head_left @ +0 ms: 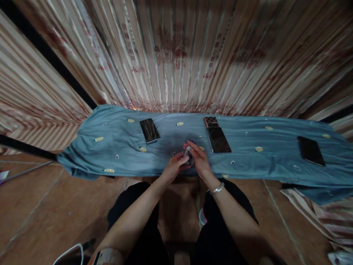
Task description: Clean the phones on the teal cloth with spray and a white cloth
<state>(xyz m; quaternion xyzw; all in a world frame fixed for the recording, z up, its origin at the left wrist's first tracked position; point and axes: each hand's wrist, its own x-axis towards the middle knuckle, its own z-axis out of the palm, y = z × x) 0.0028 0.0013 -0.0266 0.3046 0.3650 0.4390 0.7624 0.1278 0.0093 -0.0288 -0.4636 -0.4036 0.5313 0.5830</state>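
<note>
My left hand [175, 164] and my right hand [200, 159] meet over the front part of the cloth-covered table. Between them is a small dark object [189, 159] with a pale strip on top; it is too blurred to name. Fingers of both hands are closed around it from either side. Closest to my right hand lies a flat black slab like a phone or tablet [220, 140], resting on another flat thing. Touching its far end is a small brown checked item [211, 122].
A blue-grey cloth [165, 162] with yellow and white prints covers the long narrow table. Another black slab [149, 130] lies at the left, and one more [311, 151] at the far right. Striped curtains [176, 55] hang behind. Dark metal poles [55, 60] frame the sides.
</note>
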